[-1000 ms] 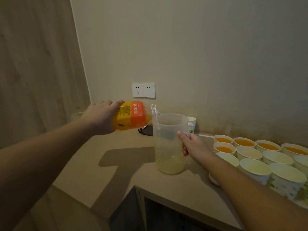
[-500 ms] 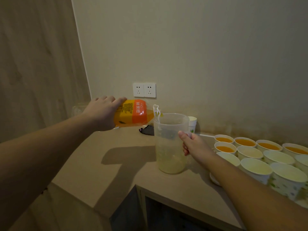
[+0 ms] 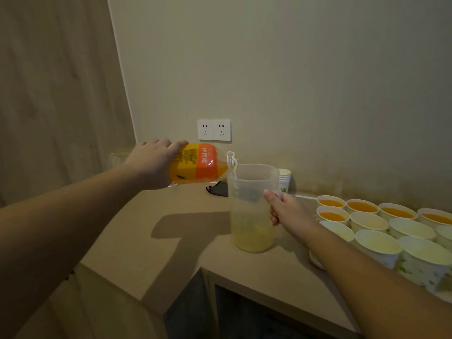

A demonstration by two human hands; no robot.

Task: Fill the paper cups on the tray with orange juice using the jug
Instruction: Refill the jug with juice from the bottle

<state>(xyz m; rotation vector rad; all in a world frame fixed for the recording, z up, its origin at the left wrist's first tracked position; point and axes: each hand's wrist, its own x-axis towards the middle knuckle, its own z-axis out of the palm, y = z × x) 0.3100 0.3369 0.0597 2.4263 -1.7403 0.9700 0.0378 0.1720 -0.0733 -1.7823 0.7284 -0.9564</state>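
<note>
Two hands busy here. Left hand (image 3: 152,162) is wrapped around a juice bottle (image 3: 198,163), lying nearly on its side, long axis running left to right, neck end pointing right at the jug's rim. The clear jug (image 3: 253,209) stands upright on the countertop (image 3: 171,231), a bit of pale juice at the bottom. Right hand (image 3: 285,211) has its fingers curled round the jug's handle side. Paper cups (image 3: 378,245) sit just right of it, the far ones holding orange juice.
</note>
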